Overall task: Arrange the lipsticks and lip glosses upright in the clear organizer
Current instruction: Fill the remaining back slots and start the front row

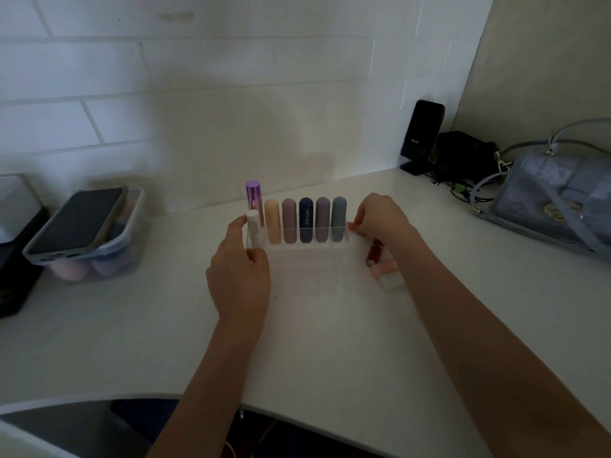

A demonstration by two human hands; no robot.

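Clear organizer (307,269) sits mid-counter on the white countertop (165,342), between both hands. Left hand (239,272) is on the organizer's left end, fingers curled around that edge, thumb up beside the white tube (254,228). Right hand (380,219) is at the right end, fingertips pinched on the top corner of the back row. Back row holds, left to right, all upright: tall purple metallic tube (254,201), peach lipstick (272,221), mauve lipstick (289,220), navy lipstick (306,220), dusty-purple lipstick (323,219), grey-blue lipstick (339,219). White tube stands in front of the purple one at the left end. Front compartments look unfilled, hard to tell through the clear plastic. Just right of the organizer, under the right wrist, a red lip gloss (373,254) and a pale pink-and-white tube (388,276) lie on the counter, outside it.
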